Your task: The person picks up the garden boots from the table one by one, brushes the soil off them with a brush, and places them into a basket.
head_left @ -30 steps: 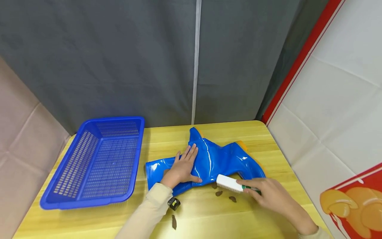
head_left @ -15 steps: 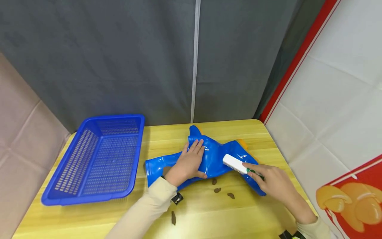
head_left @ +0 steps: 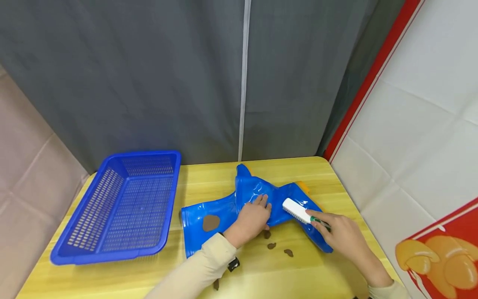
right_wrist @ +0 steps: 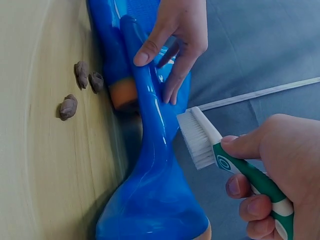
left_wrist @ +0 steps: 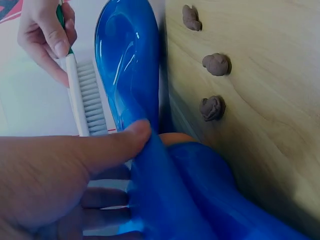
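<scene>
Two glossy blue rain boots lie crossed on the table. The upper rain boot [head_left: 287,193] has its toe toward the right. The lower rain boot [head_left: 194,232] shows a brown patch [head_left: 211,223] on its shaft. My left hand [head_left: 252,218] grips the upper boot's shaft, its thumb on the near edge and fingers over the top side. My right hand [head_left: 345,236] holds a brush by its green and white handle [right_wrist: 260,182]. The white brush head [head_left: 296,209] is over the upper boot near the ankle, bristles facing it; whether they touch is unclear.
A blue plastic basket [head_left: 169,211] stands at the left of the wooden table [head_left: 261,274]. Several brown lumps, such as this brown lump [head_left: 288,252], lie in front of the boots. A grey curtain [head_left: 149,83] hangs behind, and a white panel [head_left: 403,166] rises at the right.
The brush has risen from the boot's near edge to over its ankle. My left hand has slid right along the shaft and curled its fingers, uncovering the brown patch.
</scene>
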Demonstrator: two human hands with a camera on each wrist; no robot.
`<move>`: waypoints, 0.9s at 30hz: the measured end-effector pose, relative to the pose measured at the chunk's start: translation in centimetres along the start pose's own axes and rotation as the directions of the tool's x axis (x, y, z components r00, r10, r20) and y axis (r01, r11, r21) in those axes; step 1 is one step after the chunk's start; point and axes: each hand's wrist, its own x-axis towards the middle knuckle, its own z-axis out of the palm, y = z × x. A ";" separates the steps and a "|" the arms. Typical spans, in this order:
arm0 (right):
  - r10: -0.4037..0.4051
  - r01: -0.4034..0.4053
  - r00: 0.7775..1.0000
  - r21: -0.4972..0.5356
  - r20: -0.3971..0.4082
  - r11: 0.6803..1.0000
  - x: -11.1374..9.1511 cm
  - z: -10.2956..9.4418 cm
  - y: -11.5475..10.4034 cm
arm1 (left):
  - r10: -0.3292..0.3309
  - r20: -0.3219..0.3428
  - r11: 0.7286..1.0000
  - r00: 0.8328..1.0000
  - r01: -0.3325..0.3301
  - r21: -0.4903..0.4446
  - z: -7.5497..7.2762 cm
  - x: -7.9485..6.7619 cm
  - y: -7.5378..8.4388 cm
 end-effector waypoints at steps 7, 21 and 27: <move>0.040 -0.040 0.999 -0.001 0.022 0.999 0.1 -0.3 0.2 | 0.064 -0.157 0.997 0.986 -0.058 0.043 -0.3 0.6 -0.1; 0.103 -0.098 0.986 0.045 -0.129 0.994 0.2 -0.9 0.7 | 0.012 -0.238 0.991 0.971 -0.043 -0.124 -3.1 2.5 -0.3; 0.105 -0.099 0.976 0.042 -0.190 0.994 0.4 -1.1 0.6 | -0.038 -0.292 0.994 0.956 0.005 -0.112 -4.0 3.4 0.1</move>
